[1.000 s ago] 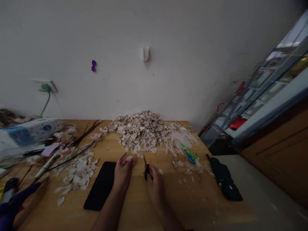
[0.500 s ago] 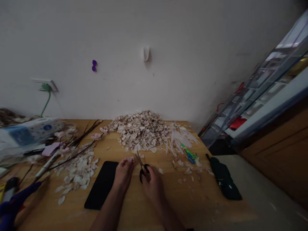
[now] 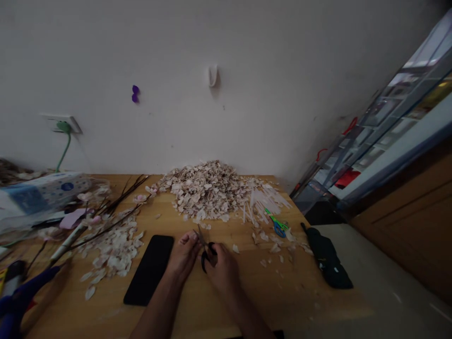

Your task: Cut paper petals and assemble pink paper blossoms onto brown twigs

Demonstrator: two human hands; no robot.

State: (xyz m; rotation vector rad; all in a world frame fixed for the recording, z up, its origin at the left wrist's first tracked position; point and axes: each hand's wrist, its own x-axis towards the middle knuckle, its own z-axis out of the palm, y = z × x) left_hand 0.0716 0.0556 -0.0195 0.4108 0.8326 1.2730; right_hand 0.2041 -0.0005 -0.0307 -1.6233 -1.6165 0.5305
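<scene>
Desk (image 3: 247, 292), wood, set against wall.

- R hand (image 3: 221, 268): near front edge, centre. Fingers through black handles of scissors (image 3: 204, 247); blades point up-left toward L fingertips, seem a little parted, too small to be sure.
- L hand (image 3: 183, 256): just beside R, fingers drawn together, pinching a pale petal (image 3: 192, 234) at the tips, held up to the blades so both hands meet over one spot.
- Phone (image 3: 150, 269): black, screen dark, flat just left of L wrist, off the work spot.
- Petal heap (image 3: 206, 188): big mound at back edge, centre, by wall; within arm's reach.
- Loose petals (image 3: 113, 249): smaller scatter, left half.
- Twigs (image 3: 113, 212): dark, lying aslant toward back-left.
- White sticks (image 3: 263, 202): fanned at back-right.
- Green/blue scissors (image 3: 277, 226): lying idle among sticks, right side.
- Dark pouch (image 3: 326, 259): at right edge, partly overhanging.
- Box (image 3: 42, 193): blue-white, back-left; print on it unreadable.

No legible brand or writing anywhere.
</scene>
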